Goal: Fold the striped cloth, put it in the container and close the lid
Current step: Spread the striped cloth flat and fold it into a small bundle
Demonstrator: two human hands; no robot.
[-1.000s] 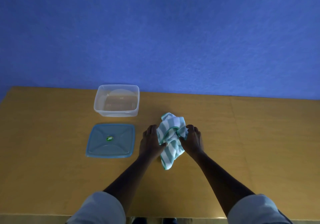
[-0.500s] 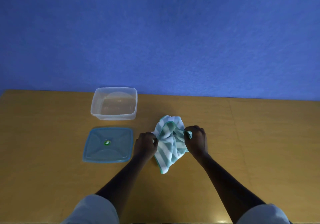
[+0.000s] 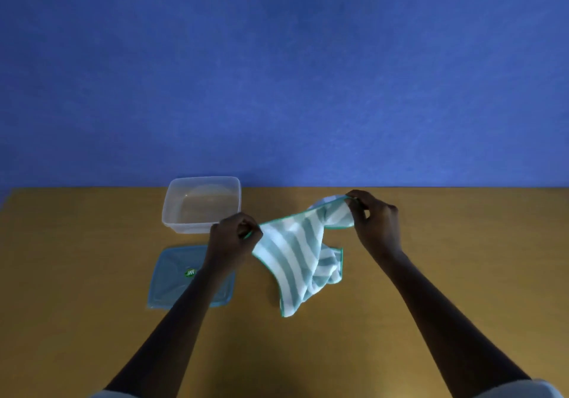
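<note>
The green-and-white striped cloth (image 3: 297,256) hangs above the table, stretched along its top hem between both hands, its lower part drooping in folds. My left hand (image 3: 232,239) pinches the hem's left end. My right hand (image 3: 374,220) pinches the right end, held higher and farther back. The clear plastic container (image 3: 201,203) stands open and empty at the back left, just behind my left hand. Its blue lid (image 3: 172,277) lies flat on the table in front of it, partly hidden under my left forearm.
The yellow-brown wooden table (image 3: 431,274) runs the full width of the view and meets a blue wall (image 3: 277,74) at its far edge. A seam crosses the tabletop to the right of the cloth.
The hands have moved apart and lifted, pulling the bunched cloth open along its top hem. The right hand rose up and to the right; the left stayed near the container.
</note>
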